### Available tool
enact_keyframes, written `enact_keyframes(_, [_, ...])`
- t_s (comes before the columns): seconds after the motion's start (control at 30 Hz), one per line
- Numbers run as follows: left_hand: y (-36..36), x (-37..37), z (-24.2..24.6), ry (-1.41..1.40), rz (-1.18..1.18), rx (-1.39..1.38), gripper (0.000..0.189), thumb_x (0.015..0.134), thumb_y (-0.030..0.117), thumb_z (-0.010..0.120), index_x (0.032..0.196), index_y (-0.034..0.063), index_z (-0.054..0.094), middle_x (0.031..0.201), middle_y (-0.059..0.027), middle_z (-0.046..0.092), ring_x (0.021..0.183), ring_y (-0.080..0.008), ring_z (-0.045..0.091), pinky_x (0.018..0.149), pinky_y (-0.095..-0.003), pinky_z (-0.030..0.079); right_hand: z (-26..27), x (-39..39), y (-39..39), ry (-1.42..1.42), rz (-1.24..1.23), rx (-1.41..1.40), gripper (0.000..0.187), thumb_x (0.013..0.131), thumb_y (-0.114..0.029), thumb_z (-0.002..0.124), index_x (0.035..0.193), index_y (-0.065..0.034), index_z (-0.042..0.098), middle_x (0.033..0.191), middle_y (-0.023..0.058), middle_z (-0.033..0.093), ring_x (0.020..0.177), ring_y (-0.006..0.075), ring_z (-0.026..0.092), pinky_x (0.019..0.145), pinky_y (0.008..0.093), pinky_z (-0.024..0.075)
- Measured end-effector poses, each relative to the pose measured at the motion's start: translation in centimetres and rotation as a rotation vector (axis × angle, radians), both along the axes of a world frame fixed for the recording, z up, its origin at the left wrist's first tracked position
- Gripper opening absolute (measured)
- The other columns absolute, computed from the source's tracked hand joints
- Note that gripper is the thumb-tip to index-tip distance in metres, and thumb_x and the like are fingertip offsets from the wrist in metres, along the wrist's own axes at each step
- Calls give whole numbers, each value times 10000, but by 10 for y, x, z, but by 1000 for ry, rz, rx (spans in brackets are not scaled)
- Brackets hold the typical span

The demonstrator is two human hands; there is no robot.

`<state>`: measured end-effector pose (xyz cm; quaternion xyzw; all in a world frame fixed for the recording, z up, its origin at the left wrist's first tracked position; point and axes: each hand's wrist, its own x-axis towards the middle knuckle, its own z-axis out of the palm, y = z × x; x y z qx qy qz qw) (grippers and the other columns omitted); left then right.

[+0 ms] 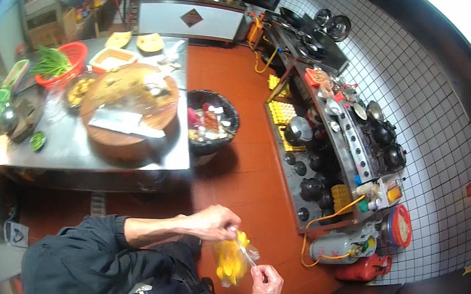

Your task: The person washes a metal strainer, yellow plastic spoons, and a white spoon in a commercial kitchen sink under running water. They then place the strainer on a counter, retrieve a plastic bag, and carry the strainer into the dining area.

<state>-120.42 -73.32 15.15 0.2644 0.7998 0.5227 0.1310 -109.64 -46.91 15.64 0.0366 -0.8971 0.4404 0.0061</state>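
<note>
A clear plastic bag of yellow pieces (pixel 231 262) hangs between my two hands over the red tiled floor. My left hand (pixel 217 223) pinches one side of the bag's gathered top. The fingers of my right hand (pixel 266 284) are closed on the other side, where a twisted strand of plastic runs between the hands. To the left, a cleaver (pixel 122 122) lies flat on a thick round wooden chopping block (pixel 127 140). A bowl of yellow pieces (pixel 81 91) stands beside the block.
The block stands on a steel table (pixel 169 162), with a red basket of green stalks (pixel 67 67) behind. A lined waste bin (pixel 211 120) is beside the table. On the right are a stove (pixel 355 142), a grey gas cylinder (pixel 332 248) and a red one (pixel 363 269).
</note>
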Motion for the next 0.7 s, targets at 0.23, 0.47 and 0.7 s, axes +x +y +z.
enact_keyframes(0.23, [50,-225,-45,-94,89,-70,235,873,220,670,741,29,634,634,-152,615,568,-296,623,559,-416,475,-19,-214,37,-411,37,-351,130,977,-101,655,932,18,681,721,-8,610,601,43,528,533,208,429])
enact_keyframes(0.47, [70,-458,-59,132,148,-184,224,883,187,646,787,-15,664,690,-242,625,652,-430,647,566,-453,523,-45,-471,56,-582,246,-136,252,969,-84,624,1168,65,660,772,73,683,600,91,608,567,255,518])
enact_keyframes(0.7, [60,-656,-87,-2,340,-227,187,816,162,688,822,-18,638,723,-257,638,731,-464,655,625,-494,532,-76,-746,50,-474,781,105,212,1002,-167,563,1051,5,678,757,139,676,709,250,681,684,363,545])
